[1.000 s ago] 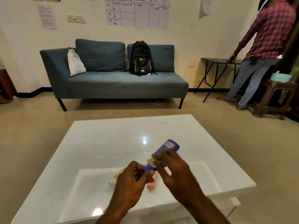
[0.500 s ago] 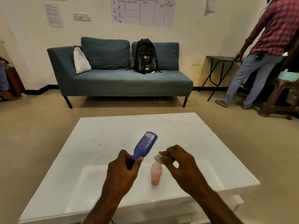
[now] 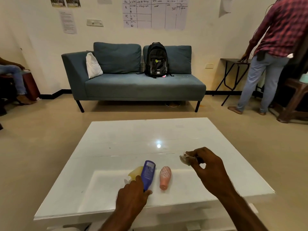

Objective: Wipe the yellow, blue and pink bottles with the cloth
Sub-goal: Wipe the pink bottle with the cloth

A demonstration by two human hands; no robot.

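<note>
Three bottles lie side by side near the front of the white table [image 3: 116,140]. The blue bottle [image 3: 148,172] rests in the middle, its cap end under the fingers of my left hand [image 3: 133,195]. The yellow bottle [image 3: 135,173] lies just left of it, partly hidden behind it and my hand. The pink bottle [image 3: 165,177] lies apart on the right, cap toward me. My right hand [image 3: 208,169] hovers over the table to the right of the bottles, pinching a small crumpled whitish cloth [image 3: 185,159] between fingers and thumb.
A blue sofa [image 3: 138,84] with a black backpack [image 3: 156,60] stands beyond the table. A person in a plaid shirt [image 3: 273,47] stands at the right by a folding table [image 3: 233,70]. Another person's legs [image 3: 15,75] show at the far left.
My left hand has brought the blue bottle down from the air onto the table beside the yellow one. My right hand has moved right and away with the cloth.
</note>
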